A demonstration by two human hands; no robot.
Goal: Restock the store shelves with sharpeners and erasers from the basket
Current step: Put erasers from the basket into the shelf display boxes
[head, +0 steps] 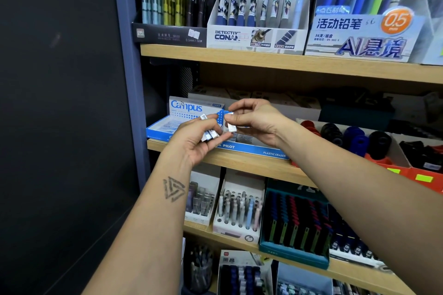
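Both forearms reach up toward the middle shelf (242, 163), so restocking looks under way, not finished: erasers remain in hand and the basket is out of view. Left hand (194, 139) curls around about 3 small erasers (211, 135). Right hand (256, 122) pinches 1 eraser (231, 126) between narrowed fingertips, just in front of the Campus eraser box (191, 109) and above the Pilot tray (251, 148).

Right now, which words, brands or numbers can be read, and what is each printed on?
"Campus": blue eraser box
"PILOT", "PLASTIC ERASER": eraser tray
"DETECTIVE CONAN": white pen box
"0.5", "AI": pencil box
"0.3mm / 36": black pen box
Lower shelves' labels: too blurred.
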